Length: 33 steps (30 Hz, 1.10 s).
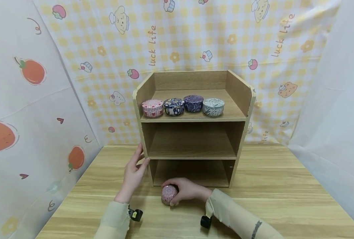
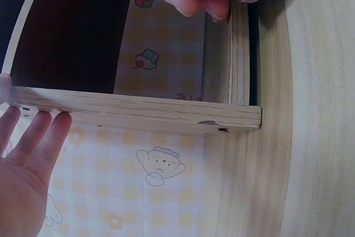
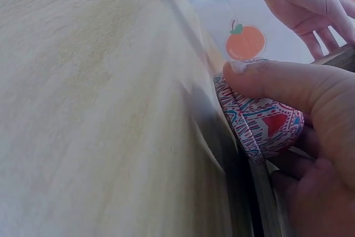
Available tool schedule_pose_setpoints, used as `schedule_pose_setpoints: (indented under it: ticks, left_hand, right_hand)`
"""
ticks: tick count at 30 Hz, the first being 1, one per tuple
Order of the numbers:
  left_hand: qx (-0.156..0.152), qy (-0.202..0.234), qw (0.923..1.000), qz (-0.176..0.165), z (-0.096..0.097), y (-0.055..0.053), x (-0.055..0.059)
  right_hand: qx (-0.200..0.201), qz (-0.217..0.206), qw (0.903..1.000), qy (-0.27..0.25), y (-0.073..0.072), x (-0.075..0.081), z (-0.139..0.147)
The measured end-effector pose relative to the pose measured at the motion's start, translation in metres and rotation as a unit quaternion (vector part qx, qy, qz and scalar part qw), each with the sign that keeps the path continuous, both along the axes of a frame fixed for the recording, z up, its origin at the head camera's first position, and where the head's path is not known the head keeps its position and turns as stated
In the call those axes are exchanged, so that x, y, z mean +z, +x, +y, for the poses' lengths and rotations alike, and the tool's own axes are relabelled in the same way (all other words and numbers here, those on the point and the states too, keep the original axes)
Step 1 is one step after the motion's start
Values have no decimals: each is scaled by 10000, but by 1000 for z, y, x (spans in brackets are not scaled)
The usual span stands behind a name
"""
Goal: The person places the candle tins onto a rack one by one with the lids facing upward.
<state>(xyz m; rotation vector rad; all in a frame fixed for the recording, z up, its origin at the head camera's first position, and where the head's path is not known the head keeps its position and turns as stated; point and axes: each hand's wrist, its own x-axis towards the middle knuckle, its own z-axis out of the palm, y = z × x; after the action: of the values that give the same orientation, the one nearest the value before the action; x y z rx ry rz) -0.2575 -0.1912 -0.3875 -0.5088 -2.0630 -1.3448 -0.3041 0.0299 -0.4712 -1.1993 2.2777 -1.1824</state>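
Observation:
My right hand (image 1: 186, 190) holds a small round pink tin (image 1: 168, 194) between thumb and fingers, low in front of the bottom compartment of a wooden shelf (image 1: 192, 158). In the right wrist view the tin (image 3: 272, 126) shows a red and blue pattern, with the thumb lying across it. My left hand (image 1: 133, 172) rests against the shelf's left side panel, fingers fairly straight along the outer face. Its thumb touches the front edge near the middle board. In the left wrist view, fingertips of the left hand (image 2: 30, 176) meet that panel (image 2: 138, 106).
On the top board stand a pink tin with red hearts (image 1: 152, 108), a navy floral tin (image 1: 174, 107), a purple tin (image 1: 193, 103) and a pale green leafy tin (image 1: 213, 107). A wooden table (image 1: 272, 199) carries the shelf. Behind hangs a checked cloth (image 1: 189, 39).

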Motion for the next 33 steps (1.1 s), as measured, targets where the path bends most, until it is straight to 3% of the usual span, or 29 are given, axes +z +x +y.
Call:
schedule_pose_setpoints:
  ticks: [17,33]
  left_hand:
    - [-35,161,9999,-49,1,1,0]
    - [-13,79,10000,-49,1,1,0]
  right_hand:
    - [-18,237,9997,14,6,16,0]
    - [290,662,9974,22,10,32,3]
